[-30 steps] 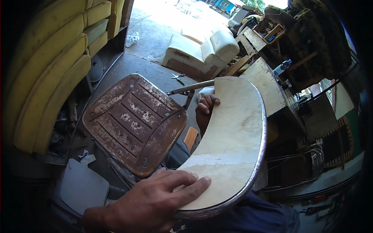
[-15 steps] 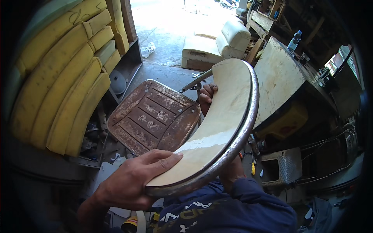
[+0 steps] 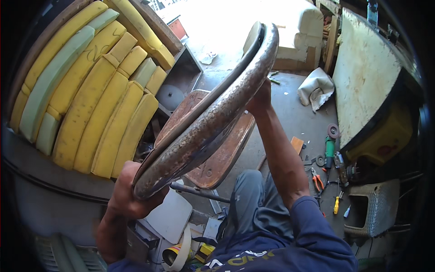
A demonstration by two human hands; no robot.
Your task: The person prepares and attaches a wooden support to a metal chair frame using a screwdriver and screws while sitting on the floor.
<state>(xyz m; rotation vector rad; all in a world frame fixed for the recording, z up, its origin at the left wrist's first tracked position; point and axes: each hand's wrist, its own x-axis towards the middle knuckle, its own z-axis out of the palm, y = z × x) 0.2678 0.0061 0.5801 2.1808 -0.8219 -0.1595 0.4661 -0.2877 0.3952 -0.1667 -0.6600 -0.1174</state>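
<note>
Rusty metal rim of the curved panel (image 3: 213,113) faces me, turned on edge above the brown seat (image 3: 222,156). My left hand (image 3: 129,195) is clamped on its near end, my right hand (image 3: 259,97) grips the far edge. I judge it lifted, not yet set down; yellow foam pads (image 3: 90,95) stand left

packages: yellow-black box (image 3: 206,250) | place: bottom centre floor, beside tape roll (image 3: 179,254)

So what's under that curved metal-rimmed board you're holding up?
The rusty brown metal chair seat sits directly under the curved metal-rimmed board, with a grey metal tube below. The board covers the seat's middle, so its centre cannot be seen.
</note>
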